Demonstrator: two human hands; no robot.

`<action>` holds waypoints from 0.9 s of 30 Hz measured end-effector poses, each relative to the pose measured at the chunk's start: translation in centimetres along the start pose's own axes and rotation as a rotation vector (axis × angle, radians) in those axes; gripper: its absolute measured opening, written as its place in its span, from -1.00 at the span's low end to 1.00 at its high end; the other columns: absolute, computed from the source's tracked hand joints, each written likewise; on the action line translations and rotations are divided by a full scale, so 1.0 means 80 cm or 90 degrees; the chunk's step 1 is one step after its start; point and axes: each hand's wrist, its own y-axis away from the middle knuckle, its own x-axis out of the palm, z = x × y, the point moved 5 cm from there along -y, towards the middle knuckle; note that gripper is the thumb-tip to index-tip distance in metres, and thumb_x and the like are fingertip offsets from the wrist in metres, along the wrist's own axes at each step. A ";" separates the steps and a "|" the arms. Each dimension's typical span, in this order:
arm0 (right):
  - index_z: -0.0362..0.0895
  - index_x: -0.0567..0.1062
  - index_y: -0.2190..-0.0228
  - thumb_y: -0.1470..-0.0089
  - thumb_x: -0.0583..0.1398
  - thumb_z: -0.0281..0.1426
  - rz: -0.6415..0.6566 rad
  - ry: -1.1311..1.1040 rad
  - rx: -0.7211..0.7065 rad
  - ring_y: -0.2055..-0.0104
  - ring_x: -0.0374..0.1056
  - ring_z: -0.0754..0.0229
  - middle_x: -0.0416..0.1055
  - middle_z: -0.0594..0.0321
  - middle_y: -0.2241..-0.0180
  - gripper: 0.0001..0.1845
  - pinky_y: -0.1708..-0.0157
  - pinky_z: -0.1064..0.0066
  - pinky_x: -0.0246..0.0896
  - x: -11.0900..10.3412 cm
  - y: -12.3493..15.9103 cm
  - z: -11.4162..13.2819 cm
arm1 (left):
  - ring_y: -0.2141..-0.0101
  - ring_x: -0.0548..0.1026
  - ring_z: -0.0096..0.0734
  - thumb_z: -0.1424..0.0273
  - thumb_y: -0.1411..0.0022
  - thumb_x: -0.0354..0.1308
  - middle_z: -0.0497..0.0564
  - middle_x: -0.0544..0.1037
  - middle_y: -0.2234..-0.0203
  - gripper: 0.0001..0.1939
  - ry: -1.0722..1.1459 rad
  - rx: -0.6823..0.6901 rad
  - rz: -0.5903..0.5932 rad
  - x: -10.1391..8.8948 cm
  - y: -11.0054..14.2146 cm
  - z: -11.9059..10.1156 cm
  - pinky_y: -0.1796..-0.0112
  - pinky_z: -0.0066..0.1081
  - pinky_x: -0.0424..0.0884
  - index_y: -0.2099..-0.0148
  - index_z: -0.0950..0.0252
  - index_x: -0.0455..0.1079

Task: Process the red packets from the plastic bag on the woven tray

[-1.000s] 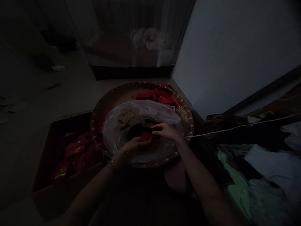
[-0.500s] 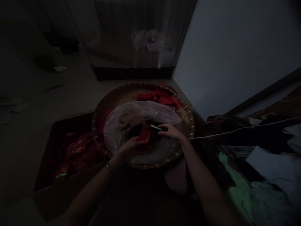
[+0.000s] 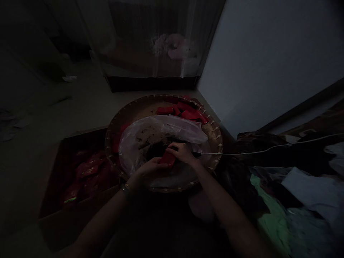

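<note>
My left hand [image 3: 150,166] is closed on a small red packet [image 3: 167,159], held up over the middle of a round woven tray [image 3: 134,111]. My right hand [image 3: 181,152] is curled at the packet's upper right, its fingertips touching it. From under that hand juts the dark end of a corded tool [image 3: 197,154], trailing a white cord; the hand hides the rest. A clear plastic bag [image 3: 185,130] lies spread in the tray, with dark loose material [image 3: 154,150] on it behind the packet. The light is dim.
More red packets [image 3: 189,113] lie along the tray's far right side. A box [image 3: 51,172] of shiny red packets stands left. The white cord [image 3: 249,153] runs off right above piled clothes [image 3: 309,186]. A wall [image 3: 268,61] rises at the right.
My right hand has moved left with the corded tool, back onto the packet. Half a second ago it was apart from the packet, the tool's pale bar showing. My left hand kept hold.
</note>
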 end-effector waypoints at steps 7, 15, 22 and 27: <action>-0.18 0.45 0.61 -0.02 0.16 -0.11 -0.085 -0.051 0.014 0.55 0.18 0.34 0.30 0.34 0.64 -0.59 0.50 0.51 0.05 0.009 -0.004 -0.005 | 0.41 0.52 -0.36 0.36 0.14 0.39 0.01 0.50 0.43 -0.58 0.046 -0.001 0.026 0.011 0.005 -0.005 0.29 -0.40 0.40 0.22 0.42 0.38; -0.18 0.48 0.23 -0.13 -0.20 0.08 -0.072 -0.208 0.182 0.57 0.28 0.28 0.36 0.27 0.59 -0.29 0.56 0.49 0.14 -0.008 -0.003 -0.052 | 0.01 0.37 -0.31 -0.09 -0.09 0.03 -0.23 0.30 -0.11 -0.47 0.245 0.538 -0.100 -0.063 0.066 -0.085 0.21 -0.43 0.39 -0.11 -0.16 0.19; -0.11 0.34 -0.04 0.17 0.32 -0.24 0.093 0.322 0.100 0.04 0.28 0.00 0.39 0.05 0.08 -0.30 0.07 0.25 0.13 -0.001 0.014 -0.069 | -0.01 0.38 -0.27 0.00 -0.11 0.06 -0.02 0.29 -0.13 -0.41 0.093 0.420 -0.167 -0.080 0.051 -0.077 0.13 -0.31 0.38 -0.17 -0.03 0.14; -0.08 0.33 -0.04 0.16 0.33 -0.30 0.170 0.451 0.124 0.05 0.28 -0.01 0.38 0.06 0.09 -0.32 0.11 0.27 0.14 0.005 0.023 -0.074 | 0.14 0.48 -0.18 0.28 -0.07 0.16 0.17 0.49 0.09 -0.57 -0.326 0.316 -0.282 -0.086 0.017 -0.063 0.13 -0.23 0.39 0.01 0.35 0.36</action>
